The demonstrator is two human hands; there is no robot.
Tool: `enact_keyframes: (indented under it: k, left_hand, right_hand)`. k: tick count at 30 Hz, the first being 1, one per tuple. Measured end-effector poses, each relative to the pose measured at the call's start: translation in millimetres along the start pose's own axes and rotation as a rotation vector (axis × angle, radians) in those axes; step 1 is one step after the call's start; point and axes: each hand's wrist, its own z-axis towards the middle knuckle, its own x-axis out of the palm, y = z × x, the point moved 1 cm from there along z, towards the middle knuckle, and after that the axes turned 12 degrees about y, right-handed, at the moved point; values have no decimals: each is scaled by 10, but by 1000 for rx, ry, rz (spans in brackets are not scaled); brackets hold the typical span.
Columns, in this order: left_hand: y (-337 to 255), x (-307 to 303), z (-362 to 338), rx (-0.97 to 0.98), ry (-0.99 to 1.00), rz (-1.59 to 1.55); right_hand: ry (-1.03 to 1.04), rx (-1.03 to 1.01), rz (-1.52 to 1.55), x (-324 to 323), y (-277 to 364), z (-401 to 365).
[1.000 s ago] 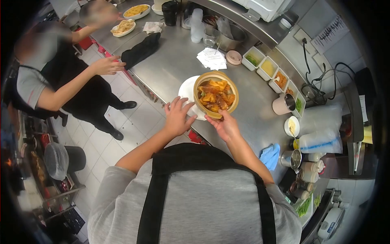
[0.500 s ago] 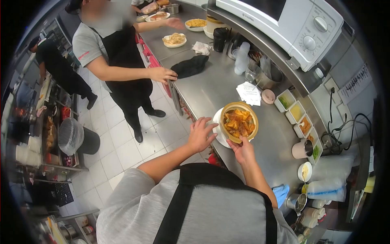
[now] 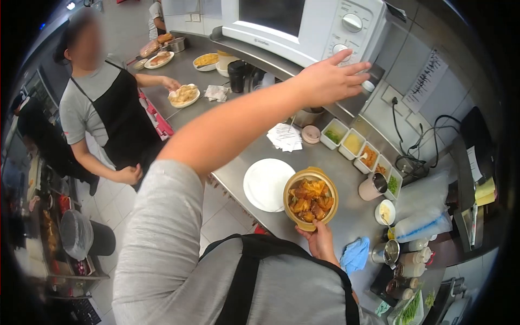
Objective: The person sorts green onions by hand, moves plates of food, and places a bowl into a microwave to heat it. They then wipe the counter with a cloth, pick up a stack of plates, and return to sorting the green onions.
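My right hand [image 3: 319, 240] grips the near edge of a tan clay pot [image 3: 335, 206] filled with glossy browned food pieces [image 3: 311, 199]. Just left of the pot, its rim close against it, a white round plate [image 3: 266, 184] lies bare on the steel counter. My left arm stretches up and across the counter. My left hand [image 3: 337, 80] is raised in front of the microwave's lower edge, fingers spread, holding nothing.
A microwave [image 3: 319, 27] stands on a shelf [image 3: 254, 51]. White tubs of toppings [image 3: 353, 143], papers [image 3: 284, 137], a steel cup [image 3: 372, 186] and a blue cloth [image 3: 355, 254] are on the counter [image 3: 238, 162]. A co-worker [image 3: 116, 103] stands at the left, one hand by a food plate [image 3: 184, 96].
My left hand has left the plate's side and risen toward the microwave. The pot now sits right of the plate, which is uncovered. The co-worker's hand has left the counter edge; the black cloth is out of sight.
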Motion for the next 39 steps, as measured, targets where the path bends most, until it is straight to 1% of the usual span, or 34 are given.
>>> enact_keyframes:
  k: [2, 3, 6, 9, 12, 15, 18, 20, 21, 22, 23, 24, 25, 26, 27, 28, 30, 32, 33, 34, 36, 39]
  left_hand:
    - [103, 135, 150, 98, 144, 3]
    - [144, 197, 190, 147, 220, 6]
    - [249, 196, 229, 223, 246, -42]
    - [273, 161, 268, 244, 290, -45]
    - [241, 203, 276, 225, 247, -90]
    - [224, 233, 295, 235, 265, -64]
    - [217, 172, 198, 162, 130, -36]
    - [297, -255, -202, -77, -230, -100]
    - [334, -407, -469, -290, -405, -136]
    - [396, -631, -754, -481, -517, -73]
    - [446, -706, -1073, -638, -529, -134]
    - [492, -778, -1394, -795, -536, -198]
    - [476, -707, -1715, -956, -435, -385]
    - [450, -641, -1927, -1060, -419, -633]
    - [446, -627, -2055, -1106, -411, -673]
    - [474, -565, -2208, -1052, -379, -524]
    - [606, -523, -2481, -1123, -461, -639]
    - [753, -462, -2736, -1100, -522, -697]
    - [819, -433, -2868, -1116, -470, -637]
    - [869, -406, -2950, -1105, -488, -652]
    - [948, -415, -3020, -1091, -514, -700]
    - [1038, -383, -3223, -1102, -418, -672]
  right_hand:
    - [-50, -45, 42, -158, -55, -53]
    - [-42, -33, 35, -226, -59, -83]
    - [-70, -9, 72, -402, -135, -138]
    - [-112, 16, 94, -507, -143, -196]
    - [-148, 22, 132, -605, -209, -222]
    - [-144, 17, 108, -597, -199, -220]
    - [-132, 9, 107, -569, -221, -229]
    - [-109, -18, 87, -525, -106, -217]
    - [-94, -35, 78, -450, -38, -245]
    - [-79, -55, 74, -363, 23, -270]
    - [-46, -25, 103, -303, 136, -282]
    - [-3, 22, 70, -277, 246, -270]
    - [36, 71, 33, -254, 364, -246]
    - [71, 123, -5, -182, 473, -229]
    - [121, 149, -36, -47, 606, -209]
    - [171, 175, -70, 127, 772, -165]
    - [252, 216, -117, 554, 1089, -47]
    - [309, 245, -142, 1100, 1327, 117]
    - [334, 239, -127, 1345, 1402, 224]
    - [360, 231, -116, 1578, 1470, 350]
    - [488, 192, -5, 2002, 1599, 664]
    - [536, 40, 67, 2663, 1851, 1231]
